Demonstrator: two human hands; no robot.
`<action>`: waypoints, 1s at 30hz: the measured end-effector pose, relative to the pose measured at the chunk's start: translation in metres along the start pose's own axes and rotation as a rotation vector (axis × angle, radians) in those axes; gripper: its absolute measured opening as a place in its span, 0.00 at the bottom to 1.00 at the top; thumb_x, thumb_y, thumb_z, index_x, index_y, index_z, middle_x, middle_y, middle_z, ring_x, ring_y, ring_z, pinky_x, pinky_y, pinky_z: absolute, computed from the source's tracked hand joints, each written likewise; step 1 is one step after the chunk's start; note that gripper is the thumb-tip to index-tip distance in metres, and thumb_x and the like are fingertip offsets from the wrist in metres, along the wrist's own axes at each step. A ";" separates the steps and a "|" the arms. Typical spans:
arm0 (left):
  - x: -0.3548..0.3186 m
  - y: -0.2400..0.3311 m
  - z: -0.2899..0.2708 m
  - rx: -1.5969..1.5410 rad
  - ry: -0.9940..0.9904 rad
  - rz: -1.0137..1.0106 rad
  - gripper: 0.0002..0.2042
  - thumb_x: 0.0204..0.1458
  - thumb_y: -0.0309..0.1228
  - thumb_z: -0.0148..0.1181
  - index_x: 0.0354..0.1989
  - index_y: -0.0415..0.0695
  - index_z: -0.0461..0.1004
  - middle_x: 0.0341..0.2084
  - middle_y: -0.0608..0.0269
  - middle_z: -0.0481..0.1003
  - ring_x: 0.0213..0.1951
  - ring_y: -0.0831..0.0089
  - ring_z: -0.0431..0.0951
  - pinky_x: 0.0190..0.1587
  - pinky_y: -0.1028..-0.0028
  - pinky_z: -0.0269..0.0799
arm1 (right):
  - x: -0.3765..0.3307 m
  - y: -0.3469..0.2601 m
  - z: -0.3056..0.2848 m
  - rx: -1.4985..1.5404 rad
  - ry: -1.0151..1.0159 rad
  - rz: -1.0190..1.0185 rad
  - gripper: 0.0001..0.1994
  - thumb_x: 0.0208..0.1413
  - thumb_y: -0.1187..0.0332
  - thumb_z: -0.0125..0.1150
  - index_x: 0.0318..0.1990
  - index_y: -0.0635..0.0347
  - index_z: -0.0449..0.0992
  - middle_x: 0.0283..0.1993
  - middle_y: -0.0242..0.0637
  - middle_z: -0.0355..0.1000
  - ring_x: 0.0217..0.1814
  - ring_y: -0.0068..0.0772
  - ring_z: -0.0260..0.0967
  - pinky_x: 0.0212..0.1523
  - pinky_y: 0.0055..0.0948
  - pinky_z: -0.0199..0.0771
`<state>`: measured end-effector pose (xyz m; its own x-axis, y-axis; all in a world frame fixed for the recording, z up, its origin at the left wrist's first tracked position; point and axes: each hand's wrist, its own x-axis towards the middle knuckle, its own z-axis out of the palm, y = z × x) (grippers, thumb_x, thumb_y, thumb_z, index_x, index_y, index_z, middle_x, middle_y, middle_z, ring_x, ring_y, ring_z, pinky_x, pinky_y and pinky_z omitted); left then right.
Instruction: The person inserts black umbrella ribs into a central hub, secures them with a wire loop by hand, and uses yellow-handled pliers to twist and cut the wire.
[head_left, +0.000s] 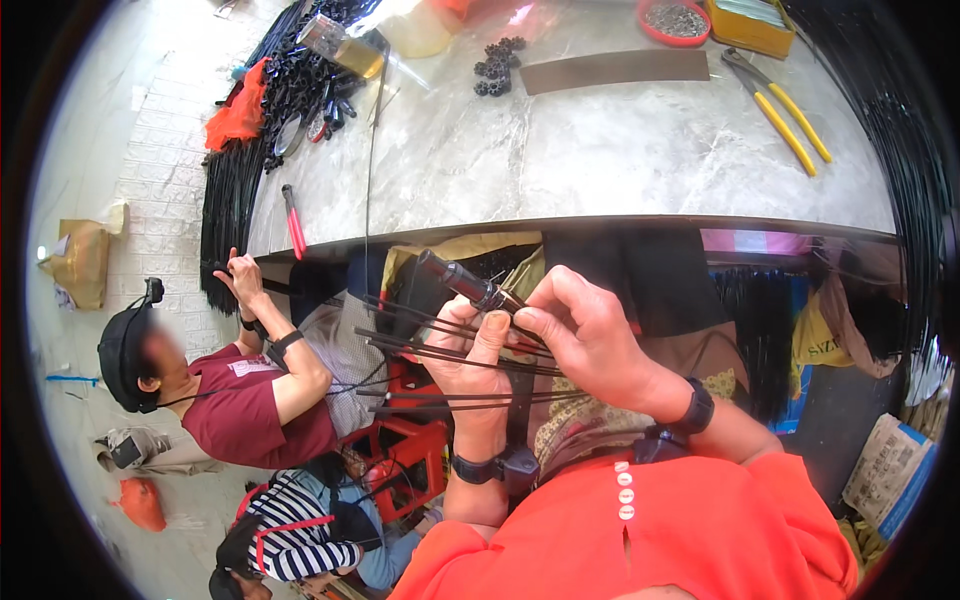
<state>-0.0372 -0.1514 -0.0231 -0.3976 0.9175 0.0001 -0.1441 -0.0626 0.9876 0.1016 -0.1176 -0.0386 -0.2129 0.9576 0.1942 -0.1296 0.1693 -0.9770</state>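
In front of my chest, my left hand is closed round a short black tube, which tilts up to the left. Several thin black rods fan out leftward past this hand, and others cross the wrist lower down. My right hand meets the tube's lower end, thumb and forefinger pinched together there. What lies between those fingertips is too small to make out. Both hands are above my lap, just off the near edge of the grey table.
Yellow-handled pliers, a brown strip, a red bowl of small metal pieces and black fittings lie on the table. Red-handled pliers sit left. Bundled black rods hang right. A person in dark red works left.
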 end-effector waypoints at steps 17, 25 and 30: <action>0.000 -0.002 -0.003 -0.205 -0.178 -0.112 0.15 0.52 0.23 0.67 0.48 0.32 0.75 0.36 0.58 0.79 0.33 0.75 0.77 0.38 0.78 0.74 | -0.006 -0.009 -0.009 0.100 0.001 0.067 0.07 0.54 0.76 0.65 0.36 0.66 0.72 0.29 0.37 0.70 0.27 0.26 0.68 0.30 0.27 0.69; -0.010 0.001 0.005 -0.043 -0.085 0.044 0.14 0.53 0.22 0.66 0.46 0.31 0.75 0.38 0.52 0.80 0.39 0.69 0.79 0.45 0.72 0.75 | -0.013 0.000 -0.008 0.123 0.055 -0.129 0.06 0.52 0.76 0.68 0.35 0.65 0.77 0.30 0.37 0.69 0.32 0.28 0.69 0.34 0.27 0.69; -0.010 -0.002 0.004 0.019 -0.101 0.078 0.13 0.54 0.23 0.65 0.46 0.30 0.75 0.39 0.51 0.79 0.40 0.68 0.79 0.47 0.71 0.74 | -0.016 0.006 -0.003 -0.018 0.137 -0.296 0.07 0.49 0.75 0.70 0.35 0.61 0.78 0.29 0.38 0.69 0.31 0.35 0.70 0.30 0.30 0.71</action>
<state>-0.0290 -0.1592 -0.0240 -0.3132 0.9452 0.0919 -0.0988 -0.1287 0.9868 0.1074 -0.1308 -0.0481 -0.0357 0.8885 0.4575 -0.1490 0.4479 -0.8816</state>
